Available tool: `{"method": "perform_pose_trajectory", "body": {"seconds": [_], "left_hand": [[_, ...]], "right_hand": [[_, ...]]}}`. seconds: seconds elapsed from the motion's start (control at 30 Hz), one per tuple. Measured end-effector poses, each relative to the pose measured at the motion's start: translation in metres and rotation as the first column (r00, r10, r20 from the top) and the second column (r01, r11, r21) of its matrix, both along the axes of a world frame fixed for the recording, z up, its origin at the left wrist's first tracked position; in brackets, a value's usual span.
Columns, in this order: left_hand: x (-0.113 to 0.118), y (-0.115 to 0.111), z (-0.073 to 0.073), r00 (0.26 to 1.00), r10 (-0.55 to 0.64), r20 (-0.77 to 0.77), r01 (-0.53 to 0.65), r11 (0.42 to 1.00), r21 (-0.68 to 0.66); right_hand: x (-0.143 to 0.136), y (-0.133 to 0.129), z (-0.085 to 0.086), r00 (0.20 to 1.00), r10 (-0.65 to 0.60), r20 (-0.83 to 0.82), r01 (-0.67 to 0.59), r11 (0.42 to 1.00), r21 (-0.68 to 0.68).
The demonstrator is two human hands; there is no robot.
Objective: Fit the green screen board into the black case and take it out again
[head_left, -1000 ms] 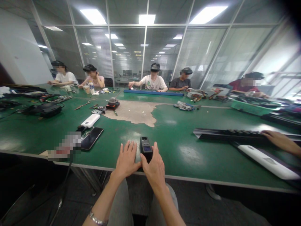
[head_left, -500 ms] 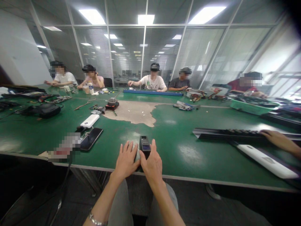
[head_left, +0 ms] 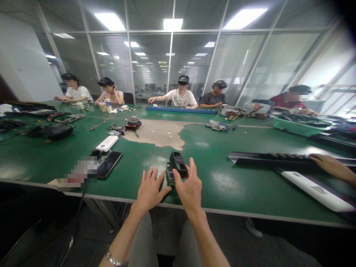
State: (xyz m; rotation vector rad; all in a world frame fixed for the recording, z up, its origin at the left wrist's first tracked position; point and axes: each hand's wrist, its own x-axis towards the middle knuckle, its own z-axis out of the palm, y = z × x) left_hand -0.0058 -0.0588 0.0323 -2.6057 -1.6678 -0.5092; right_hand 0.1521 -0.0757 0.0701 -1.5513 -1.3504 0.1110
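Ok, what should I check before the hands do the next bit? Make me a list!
1. Black, hollow plastic housing gripped by the right hand: ok.
2. Green circuit board in sight: ok, partly showing on the housing's left side.
3. Housing completely apart from the board: cannot tell; they overlap in this view.
4. Left hand steadying the board: cannot tell; it lies palm down beside it, and contact is unclear.
5. Flat, shiny black phone out of the way: ok, apart from both hands, off to the left.
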Motion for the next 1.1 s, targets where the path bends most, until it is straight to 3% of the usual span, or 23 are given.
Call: {"method": "perform_pose_trajectory", "body": {"seconds": [0.1,0.33,0.83,1.1], "left_hand": [[0.001,0.000,0.000,1.000,-0.002,-0.005,0.002,1.000,0.004],[0.002,0.000,0.001,1.000,0.013,-0.008,-0.013,1.000,0.006],[0.002,0.000,0.003,1.000,0.019,0.009,-0.019,1.000,-0.024],[0.003,-0.001,0.005,1.000,0.022,0.005,-0.022,1.000,-0.013]], "right_hand": [[0.023,0.003,-0.006,0.999,-0.048,0.007,0.048,0.999,0.021],[0.060,0.008,-0.041,0.991,-0.128,0.032,0.129,0.990,-0.050],[0.063,0.007,-0.061,0.981,-0.162,0.109,0.169,0.984,-0.060],[0.060,0.004,-0.055,0.982,-0.137,0.129,0.147,0.987,-0.071]]}}
